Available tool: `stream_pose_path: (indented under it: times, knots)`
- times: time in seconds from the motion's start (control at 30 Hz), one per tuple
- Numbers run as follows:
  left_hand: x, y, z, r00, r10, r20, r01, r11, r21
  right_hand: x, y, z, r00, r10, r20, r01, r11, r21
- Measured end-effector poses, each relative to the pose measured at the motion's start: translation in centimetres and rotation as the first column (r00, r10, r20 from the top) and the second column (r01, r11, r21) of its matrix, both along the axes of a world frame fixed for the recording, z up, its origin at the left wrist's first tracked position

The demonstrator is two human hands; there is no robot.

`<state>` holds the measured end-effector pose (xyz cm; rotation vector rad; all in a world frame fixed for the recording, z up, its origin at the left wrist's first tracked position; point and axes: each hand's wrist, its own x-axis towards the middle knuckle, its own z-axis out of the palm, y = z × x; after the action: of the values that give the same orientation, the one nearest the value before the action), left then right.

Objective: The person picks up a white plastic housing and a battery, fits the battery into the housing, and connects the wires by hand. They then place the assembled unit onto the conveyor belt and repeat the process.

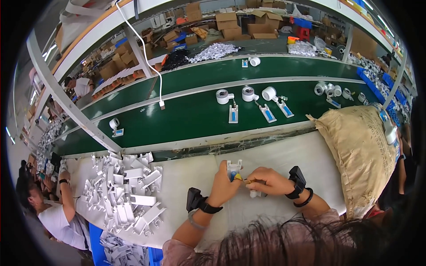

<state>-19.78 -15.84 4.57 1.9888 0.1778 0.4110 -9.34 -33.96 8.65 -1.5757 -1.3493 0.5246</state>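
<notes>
Over the cream-covered bench, my left hand [223, 186] is closed around a white plastic housing [234, 166], its two-pronged end pointing away from me. A blue part [232, 175] shows inside it, with a small yellow piece [238, 177] at the left thumb; whether that is worn or held I cannot tell. My right hand [271, 181] is beside it, fingers pinched near the yellow piece. What lies between those fingertips is too small to name. Below them a white part [255, 193] shows, partly hidden by the right hand.
A heap of white plastic housings [126, 193] covers the bench's left, above a blue bin [98, 246] of similar pieces. A large tan sack [359, 150] stands at right. On the green conveyor [186, 119] lie round white lamp-like units [223, 96]. A white cable [144, 48] hangs ahead. A co-worker [60, 217] sits left.
</notes>
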Motion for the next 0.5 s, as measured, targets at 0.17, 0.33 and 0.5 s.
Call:
stream_pose_path:
  times: [0.17,0.33,0.5]
  knots:
    - [-0.1,-0.1,1.3,0.998,-0.039,0.047,0.051,0.955,-0.293,-0.5,0.3,-0.5,0.97,0.12,-0.212,-0.14,0.987,-0.083]
    - [-0.4,0.0,2.9,0.994,-0.102,-0.027,0.101,0.994,-0.037,-0.6,0.3,-1.6,0.849,0.177,-0.498,-0.213,0.977,-0.017]
    - [-0.4,0.8,2.1,0.986,-0.164,0.036,0.159,0.98,0.122,0.0,-0.4,1.4,0.943,0.079,-0.324,-0.142,0.974,-0.176]
